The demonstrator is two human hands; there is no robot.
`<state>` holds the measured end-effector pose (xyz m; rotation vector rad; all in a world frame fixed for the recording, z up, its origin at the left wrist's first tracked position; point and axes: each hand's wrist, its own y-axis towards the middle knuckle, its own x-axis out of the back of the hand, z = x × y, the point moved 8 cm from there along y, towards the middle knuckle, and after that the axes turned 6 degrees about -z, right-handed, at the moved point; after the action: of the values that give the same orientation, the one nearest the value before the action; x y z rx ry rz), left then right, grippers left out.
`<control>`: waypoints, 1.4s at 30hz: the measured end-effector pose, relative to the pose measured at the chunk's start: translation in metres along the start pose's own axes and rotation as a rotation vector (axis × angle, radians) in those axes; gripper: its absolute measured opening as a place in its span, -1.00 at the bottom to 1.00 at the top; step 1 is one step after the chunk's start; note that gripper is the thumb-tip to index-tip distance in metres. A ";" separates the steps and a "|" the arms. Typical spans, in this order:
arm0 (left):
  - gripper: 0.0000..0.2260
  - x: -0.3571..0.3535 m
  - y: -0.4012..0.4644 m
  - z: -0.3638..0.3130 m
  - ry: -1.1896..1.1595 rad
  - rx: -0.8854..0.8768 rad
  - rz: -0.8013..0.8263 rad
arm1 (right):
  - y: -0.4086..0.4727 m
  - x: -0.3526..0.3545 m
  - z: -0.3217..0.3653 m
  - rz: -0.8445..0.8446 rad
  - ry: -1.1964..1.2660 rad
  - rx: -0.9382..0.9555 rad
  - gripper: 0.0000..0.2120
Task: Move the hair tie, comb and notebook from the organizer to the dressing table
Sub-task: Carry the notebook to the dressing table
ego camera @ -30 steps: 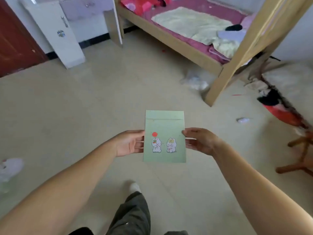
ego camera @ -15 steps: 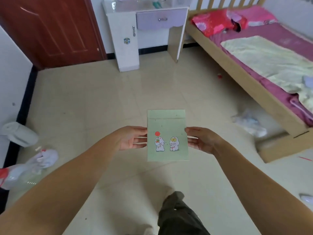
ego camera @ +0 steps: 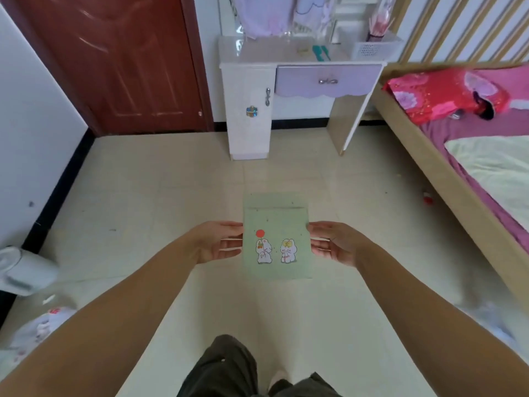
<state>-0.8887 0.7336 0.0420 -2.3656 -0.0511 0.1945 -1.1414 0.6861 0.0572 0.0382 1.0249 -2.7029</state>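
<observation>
I hold a pale green notebook with two cartoon rabbits on its cover flat in front of me, above the floor. My left hand grips its left edge and my right hand grips its right edge. Straight ahead stands the white dressing table with a lilac drawer. On its top lie a teal comb and a small yellowish item I cannot identify. A white perforated organizer stands at the top's right end.
A red-brown door is at the left of the dressing table. A wooden bed with pink bedding runs along the right. A white bin and plastic bags lie on the floor at the left.
The view has swung from the bed and floor round to the dressing table, which is now nearer and centred. Both hands keep the same hold on the notebook.
</observation>
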 end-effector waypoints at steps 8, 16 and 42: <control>-0.86 0.065 0.168 -0.188 0.004 -0.083 -0.056 | 0.204 -0.033 0.171 0.040 -0.035 0.054 -0.87; -0.85 0.067 0.331 -0.380 0.095 -0.066 -0.017 | 0.359 -0.012 0.331 -0.121 0.009 0.093 -0.88; -0.93 0.041 0.815 -0.762 0.251 -0.113 -0.308 | 0.854 0.087 0.715 -0.427 -0.382 0.153 -0.75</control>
<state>-0.7458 -0.3735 0.0097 -2.4383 -0.3102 -0.2594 -0.9745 -0.4179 0.0310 -0.7163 0.7762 -2.9804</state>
